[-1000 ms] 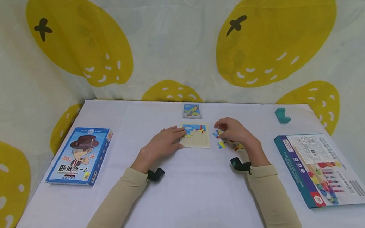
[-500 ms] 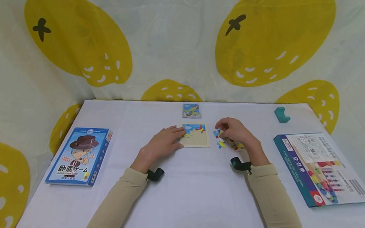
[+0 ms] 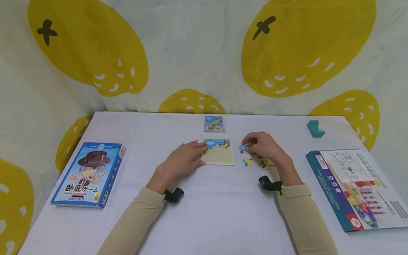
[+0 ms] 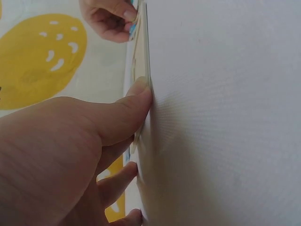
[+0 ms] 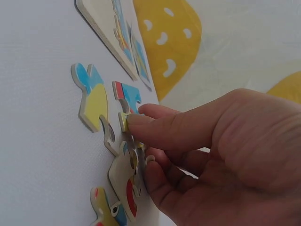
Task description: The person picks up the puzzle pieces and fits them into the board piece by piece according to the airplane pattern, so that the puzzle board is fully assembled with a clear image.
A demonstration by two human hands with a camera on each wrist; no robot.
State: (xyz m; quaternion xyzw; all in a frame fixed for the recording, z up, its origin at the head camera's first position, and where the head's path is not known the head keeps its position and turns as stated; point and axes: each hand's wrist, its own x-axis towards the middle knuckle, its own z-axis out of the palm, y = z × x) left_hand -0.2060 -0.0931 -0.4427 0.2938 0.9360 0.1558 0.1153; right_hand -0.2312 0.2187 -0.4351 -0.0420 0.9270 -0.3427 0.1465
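Observation:
A shallow wooden puzzle board lies flat, with several joined airplane-picture pieces along its top and left. My left hand rests on its left side. The thumb presses the frame in the left wrist view, with the other fingers spread. Right of the board, my right hand pinches a small yellow-edged puzzle piece between thumb and fingers, low over the loose pieces. Beside it are a blue-and-red piece, a yellow-and-blue piece and more pieces partly hidden under the hand.
Behind the board lies a small airplane picture card. A blue game box lies at left, a bead-set box at right. A teal block stands near the back right of the white table.
The right hand has shifted slightly among the loose pieces, its fingertips now around a piece; the blue piece beside it looks slightly moved. The left hand and the board stay in place.

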